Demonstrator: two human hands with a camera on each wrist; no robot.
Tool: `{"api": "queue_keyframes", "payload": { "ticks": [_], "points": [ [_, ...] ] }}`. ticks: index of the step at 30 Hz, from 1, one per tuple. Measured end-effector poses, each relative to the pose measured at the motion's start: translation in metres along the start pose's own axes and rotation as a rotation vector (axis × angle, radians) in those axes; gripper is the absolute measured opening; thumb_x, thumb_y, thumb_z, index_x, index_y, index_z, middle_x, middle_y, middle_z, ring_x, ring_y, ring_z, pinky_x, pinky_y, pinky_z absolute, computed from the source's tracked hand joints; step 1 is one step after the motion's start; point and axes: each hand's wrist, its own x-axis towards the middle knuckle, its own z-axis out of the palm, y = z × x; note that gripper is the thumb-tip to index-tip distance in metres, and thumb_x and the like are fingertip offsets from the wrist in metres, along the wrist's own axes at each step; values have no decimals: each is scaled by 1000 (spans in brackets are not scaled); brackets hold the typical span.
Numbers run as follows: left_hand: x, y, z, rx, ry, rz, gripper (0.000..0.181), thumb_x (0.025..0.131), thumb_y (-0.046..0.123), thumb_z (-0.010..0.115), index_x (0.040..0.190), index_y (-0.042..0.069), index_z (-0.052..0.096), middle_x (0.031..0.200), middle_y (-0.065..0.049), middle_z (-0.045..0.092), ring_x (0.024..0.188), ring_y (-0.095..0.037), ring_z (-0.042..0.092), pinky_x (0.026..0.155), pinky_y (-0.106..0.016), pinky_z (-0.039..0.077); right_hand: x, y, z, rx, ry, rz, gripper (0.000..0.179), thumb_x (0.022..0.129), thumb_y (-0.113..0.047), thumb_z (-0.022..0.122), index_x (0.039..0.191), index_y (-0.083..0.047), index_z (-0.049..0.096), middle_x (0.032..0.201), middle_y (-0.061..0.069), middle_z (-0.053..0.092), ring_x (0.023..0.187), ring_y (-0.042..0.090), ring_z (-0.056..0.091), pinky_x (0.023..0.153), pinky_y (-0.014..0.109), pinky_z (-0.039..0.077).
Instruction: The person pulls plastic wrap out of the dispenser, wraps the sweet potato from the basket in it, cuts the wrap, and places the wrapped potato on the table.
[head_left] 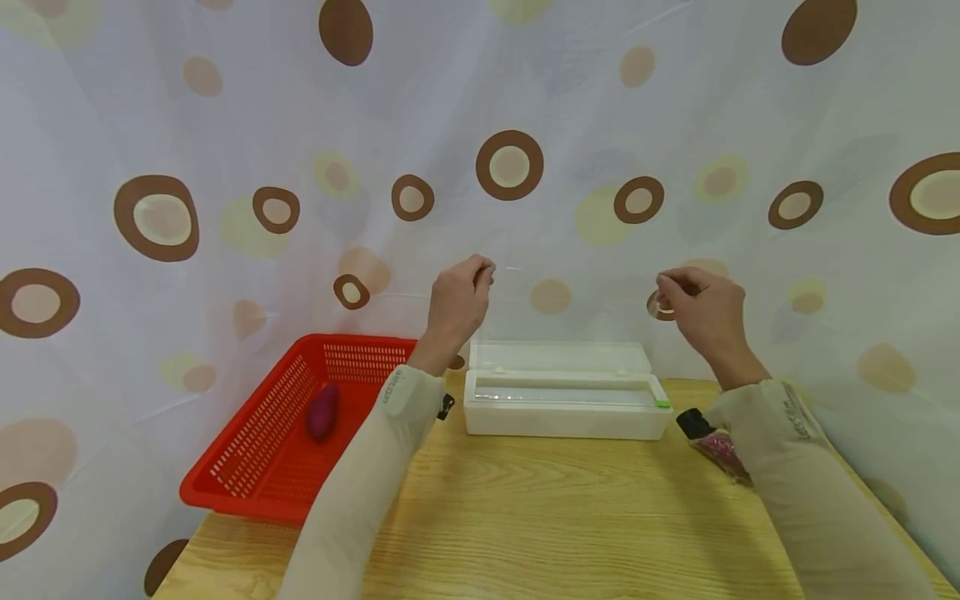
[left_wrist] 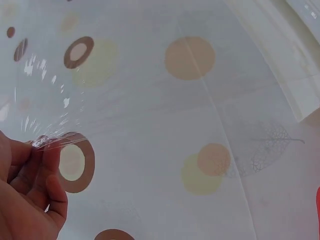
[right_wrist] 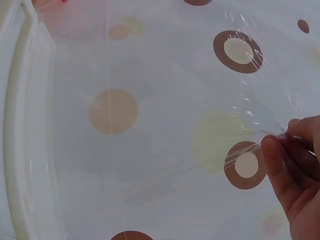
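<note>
Clear plastic wrap (left_wrist: 55,100) is pinched between the thumb and fingers of my left hand (head_left: 460,304), raised left of centre in the head view. My right hand (head_left: 705,312) is lifted at about the same height to the right and pinches the wrap's other corner (right_wrist: 272,131). Creases and glints fan out from both pinches in the wrist views. The sheet is so clear that it barely shows in the head view. Below and between the hands stands a white cling film box (head_left: 566,421), its clear lid (head_left: 558,357) raised at the back.
A red plastic basket (head_left: 217,500) stands at the left with a purple sweet potato (head_left: 322,412) in it. Right of the box, partly behind my right sleeve, lies a purple-pink bundle (head_left: 723,454) with a black end. A patterned curtain (head_left: 450,100) hangs behind the wooden table (head_left: 570,517).
</note>
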Motion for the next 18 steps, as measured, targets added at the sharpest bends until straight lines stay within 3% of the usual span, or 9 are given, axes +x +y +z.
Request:
{"api": "queue_keyframes", "payload": {
  "ticks": [4, 10, 14, 18],
  "points": [
    [-10, 4, -7, -56, 4, 10, 17, 98, 13, 52, 99, 6, 67, 83, -2, 66, 73, -13, 59, 70, -27, 50, -12, -3, -6, 16, -6, -39, 35, 94, -35, 57, 105, -4, 69, 80, 1, 64, 68, -1, 55, 58, 14, 43],
    [-44, 16, -20, -189, -19, 8, 16, 95, 11, 51, 93, 7, 67, 75, 0, 65, 67, -9, 59, 63, -26, 50, -49, -3, -8, 147, -36, -74, 24, 97, -23, 54, 104, -1, 62, 81, 8, 62, 69, 5, 58, 62, 14, 48],
    [-73, 21, -29, -252, -116, 7, 16, 93, 9, 51, 88, 9, 66, 69, 5, 59, 61, -9, 53, 56, -26, 46, -75, 0, -9, 234, -54, -93, 13, 96, -11, 54, 97, 0, 61, 74, 6, 60, 64, 10, 58, 58, 17, 47],
    [-100, 21, -32, -237, -257, 74, 17, 91, 5, 51, 82, 11, 65, 66, 7, 54, 60, -10, 48, 56, -25, 45, -99, 11, -8, 313, -132, -215, 11, 91, 9, 53, 88, 1, 61, 63, 4, 53, 54, 13, 49, 49, 21, 40]
  ]
}}
